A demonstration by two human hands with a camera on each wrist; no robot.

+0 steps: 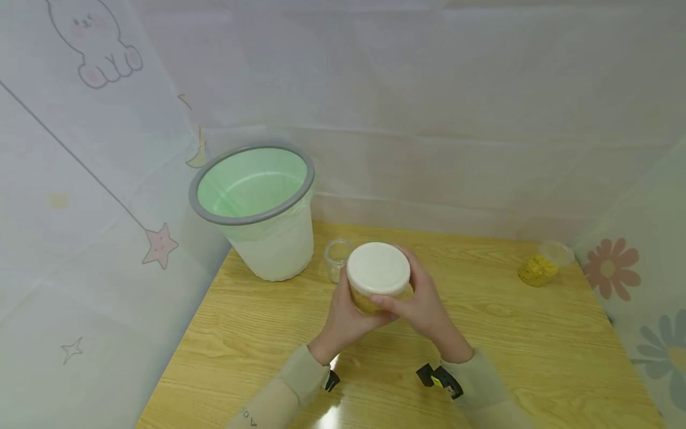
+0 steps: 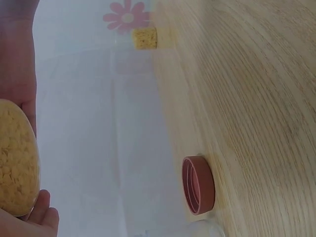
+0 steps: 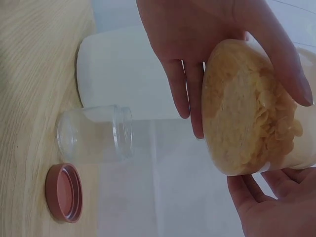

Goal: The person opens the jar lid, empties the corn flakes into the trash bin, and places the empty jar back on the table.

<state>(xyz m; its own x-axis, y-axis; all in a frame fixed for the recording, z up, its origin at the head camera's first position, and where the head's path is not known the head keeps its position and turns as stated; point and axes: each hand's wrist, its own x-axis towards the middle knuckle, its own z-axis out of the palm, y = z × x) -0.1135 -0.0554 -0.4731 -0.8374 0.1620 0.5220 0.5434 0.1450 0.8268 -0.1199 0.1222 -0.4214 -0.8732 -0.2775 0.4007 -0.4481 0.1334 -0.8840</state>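
Both hands hold a clear jar [image 3: 247, 113] with a white lid [image 1: 378, 268] above the middle of the table. Small yellow curved pieces fill part of it; their exact kind is unclear. My left hand [image 1: 345, 316] grips the jar from the left and below. On the other side my right hand [image 1: 426, 298] wraps round it, its thumb across the front just under the lid. In the right wrist view the jar's base shows between the hands. Behind it stands a clear open jar [image 3: 89, 133], beside a reddish-brown screw lid [image 3: 64, 192] on the table.
A white bin [image 1: 273, 250] with a grey rim and green inside stands at the table's back left. At the far right sits a small clear container of yellow pieces [image 1: 538, 269]. Patterned cloth hangs behind and at both sides of the wooden table [image 1: 236, 339].
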